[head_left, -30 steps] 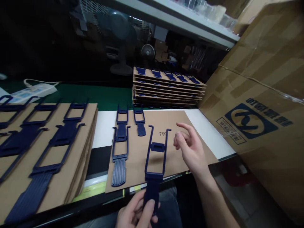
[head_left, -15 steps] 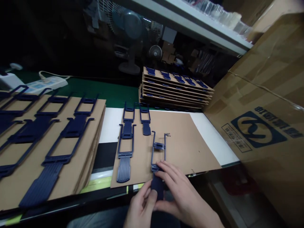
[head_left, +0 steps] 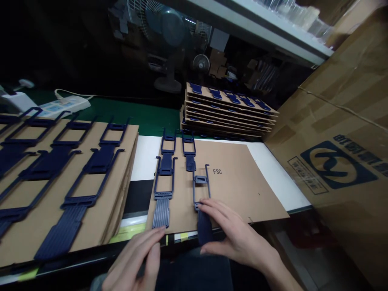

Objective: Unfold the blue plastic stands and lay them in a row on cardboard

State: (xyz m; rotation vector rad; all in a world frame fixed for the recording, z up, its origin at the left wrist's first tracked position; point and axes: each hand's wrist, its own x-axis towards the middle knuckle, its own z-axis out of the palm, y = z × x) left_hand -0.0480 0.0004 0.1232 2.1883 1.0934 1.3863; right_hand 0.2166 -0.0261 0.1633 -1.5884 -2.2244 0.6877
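My right hand [head_left: 232, 230] grips a dark blue plastic frame piece [head_left: 205, 228] by its flat tab, thumb at the lower end and fingers along the upper part. The piece's open two-armed frame points away from me, just over the cardboard sheet [head_left: 236, 178]. My left hand [head_left: 138, 256] holds nothing; its fingers are stretched out at the sheet's front edge. Their tips are close to the ribbed tab of another blue frame piece [head_left: 161, 212] lying on the sheet; whether they touch it I cannot tell. Behind, a further blue piece [head_left: 189, 149] lies in the same direction.
On the left, stacked cardboard [head_left: 100, 218] bears several similar blue pieces. A pile of layered cardboard [head_left: 224, 109] with blue pieces stands at the back. A large carton [head_left: 339, 121] borders the right side. A power strip [head_left: 65, 106] lies back left, under a shelf [head_left: 260, 28] and beside a fan.
My left hand has let go of the blue frame piece and moved left. My right hand keeps hold of it and has moved it slightly forward over the sheet.
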